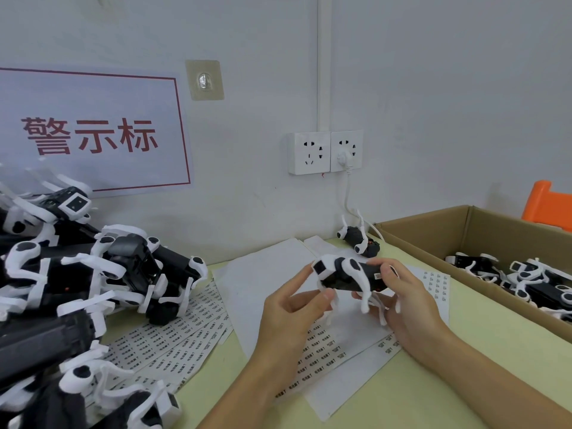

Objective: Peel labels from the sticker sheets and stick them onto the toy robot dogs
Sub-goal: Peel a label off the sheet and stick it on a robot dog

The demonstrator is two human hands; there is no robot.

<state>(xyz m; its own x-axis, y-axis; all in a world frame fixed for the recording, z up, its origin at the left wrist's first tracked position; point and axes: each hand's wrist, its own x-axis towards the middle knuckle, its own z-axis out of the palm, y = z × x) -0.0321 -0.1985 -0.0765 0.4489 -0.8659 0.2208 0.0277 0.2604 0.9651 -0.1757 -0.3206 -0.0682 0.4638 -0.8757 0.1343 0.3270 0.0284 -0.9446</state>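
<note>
A black and white toy robot dog (346, 275) is held in the air above the sticker sheets (337, 339) at the middle of the table. My right hand (402, 301) grips its rear body, where a small label shows on its side. My left hand (297, 301) holds its head end, fingers touching the front and the thumb under it. More sticker sheets (182, 332) lie fanned out to the left, partly under a pile of dogs.
A big heap of toy dogs (77, 283) fills the left side. One dog (360, 238) lies on its back by the wall. A cardboard box (439, 233) at the right holds several dogs. Wall sockets (325, 151) with a plugged cable are behind.
</note>
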